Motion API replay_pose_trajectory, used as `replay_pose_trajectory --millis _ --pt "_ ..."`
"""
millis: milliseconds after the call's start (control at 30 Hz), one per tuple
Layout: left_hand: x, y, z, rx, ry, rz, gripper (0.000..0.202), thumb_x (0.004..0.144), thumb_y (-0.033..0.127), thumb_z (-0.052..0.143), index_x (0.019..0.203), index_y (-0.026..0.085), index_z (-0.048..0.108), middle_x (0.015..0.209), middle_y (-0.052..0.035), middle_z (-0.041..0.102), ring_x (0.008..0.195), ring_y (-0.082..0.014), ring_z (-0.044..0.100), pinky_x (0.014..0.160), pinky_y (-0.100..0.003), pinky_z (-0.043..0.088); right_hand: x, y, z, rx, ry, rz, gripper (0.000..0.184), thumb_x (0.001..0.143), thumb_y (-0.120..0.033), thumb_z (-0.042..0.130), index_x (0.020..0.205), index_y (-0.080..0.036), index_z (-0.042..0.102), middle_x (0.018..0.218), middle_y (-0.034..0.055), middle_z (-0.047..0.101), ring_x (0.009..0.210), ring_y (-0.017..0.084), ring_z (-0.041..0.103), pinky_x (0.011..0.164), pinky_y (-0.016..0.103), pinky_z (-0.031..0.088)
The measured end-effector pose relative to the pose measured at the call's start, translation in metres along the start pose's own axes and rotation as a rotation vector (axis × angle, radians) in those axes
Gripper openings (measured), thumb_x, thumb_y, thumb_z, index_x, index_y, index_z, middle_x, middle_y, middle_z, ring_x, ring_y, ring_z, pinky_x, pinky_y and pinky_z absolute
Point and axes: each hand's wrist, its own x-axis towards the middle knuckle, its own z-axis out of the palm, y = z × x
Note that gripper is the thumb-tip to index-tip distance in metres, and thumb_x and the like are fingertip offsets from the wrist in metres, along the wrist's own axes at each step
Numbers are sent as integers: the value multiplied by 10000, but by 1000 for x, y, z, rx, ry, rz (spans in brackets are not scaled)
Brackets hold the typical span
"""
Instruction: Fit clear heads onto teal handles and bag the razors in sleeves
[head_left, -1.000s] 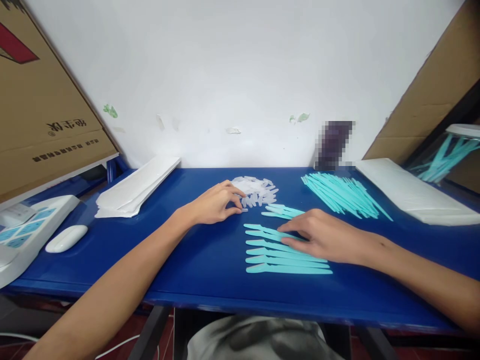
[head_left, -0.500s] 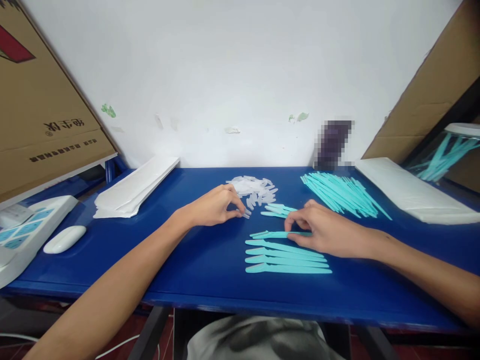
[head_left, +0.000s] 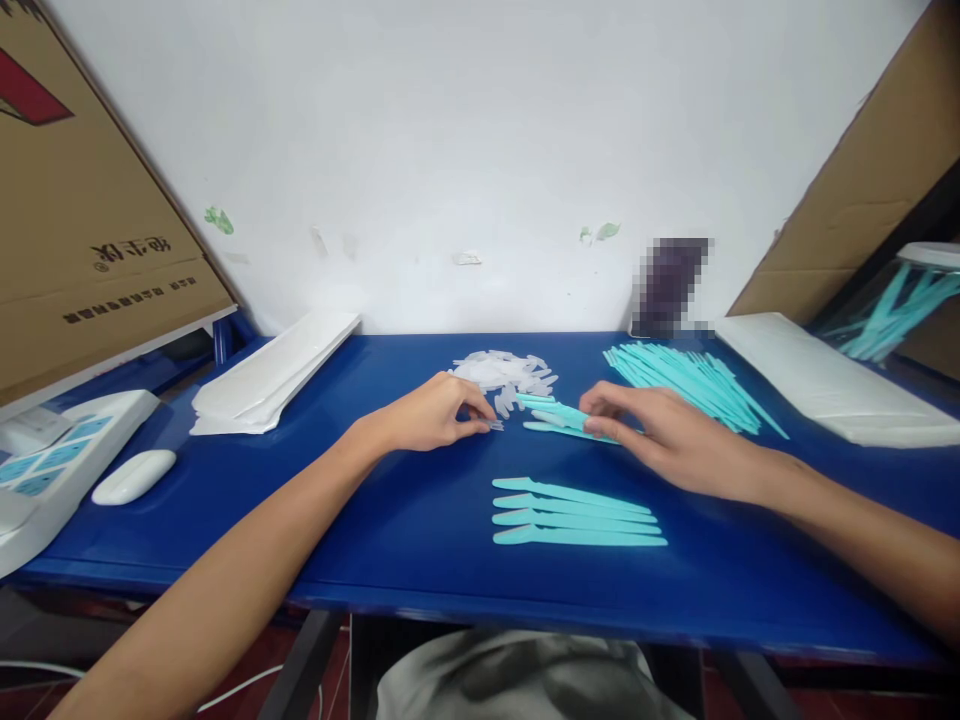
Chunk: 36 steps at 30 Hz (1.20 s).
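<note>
Head view: left hand (head_left: 439,415) had its fingers pinched together on a small clear cap (head_left: 495,424) at the tabletop (head_left: 390,520) centre. Right hand (head_left: 664,435) pinched a teal stick (head_left: 562,418) by its 3 o'clock end. The stick's long axis ran 9-to-3, with the free end facing the cap, just beside it; contact unclear. Cap pile (head_left: 501,372) lay near, at 12 o'clock of the left fingers. Four laid sticks (head_left: 574,510) sat at 6 o'clock, and a stick heap (head_left: 694,385) at 1 o'clock.
</note>
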Motion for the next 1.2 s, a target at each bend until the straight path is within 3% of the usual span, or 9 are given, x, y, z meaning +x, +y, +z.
replay_pose_trajectory --millis 100,200,267,433,567,867,1200 --pt "0 -1 -1 -25 -4 -19 160 902 285 687 998 197 779 999 -46 774 907 -172 706 793 -276 529 0 4 3 -1 8 39 348 1037 -456 343 1159 -217 563 991 78 707 842 217 654 707 332 491" --pt "0 -1 -1 -65 -1 -56 168 881 288 706 998 194 783 989 -46 778 879 -170 712 786 -278 545 -2 8 9 -57 14 39 448 1047 -447 292 1382 -237 504 1302 111 655 1146 272 627 906 407 508" --pt "0 0 -1 -100 9 -78 175 868 289 719 994 186 784 983 -47 779 852 -167 712 784 -281 557 -3 10 12 -104 -3 46 487 1042 -464 296 1435 -251 490 1398 101 607 1258 292 574 992 439 483" --pt "1 4 4 -241 19 -123 216 831 286 761 1005 159 770 962 -61 778 821 -161 714 765 -280 581 -3 9 13 -264 -92 -18 500 1048 -440 276 1448 -247 505 1174 115 710 1008 294 683 802 426 540" --pt "3 9 8 -347 -11 -114 173 816 256 778 943 145 743 926 -59 765 807 -150 710 759 -271 585 -5 3 7 -268 -116 -59 458 1045 -394 316 1446 -250 482 1070 104 737 828 268 705 640 361 521" --pt "5 15 14 -424 -7 -98 149 825 218 760 923 135 683 901 -67 750 798 -146 708 779 -285 586 -6 0 11 -463 -132 -161 420 1044 -298 320 1363 -255 590 1107 126 714 820 249 720 641 338 526" --pt "10 23 28 -357 70 -46 60 867 200 703 869 141 695 842 -44 736 770 -136 694 742 -250 557 -1 -9 24 -582 -104 -225 441 986 -183 431 1400 -224 577 1007 94 708 559 145 619 494 256 397"
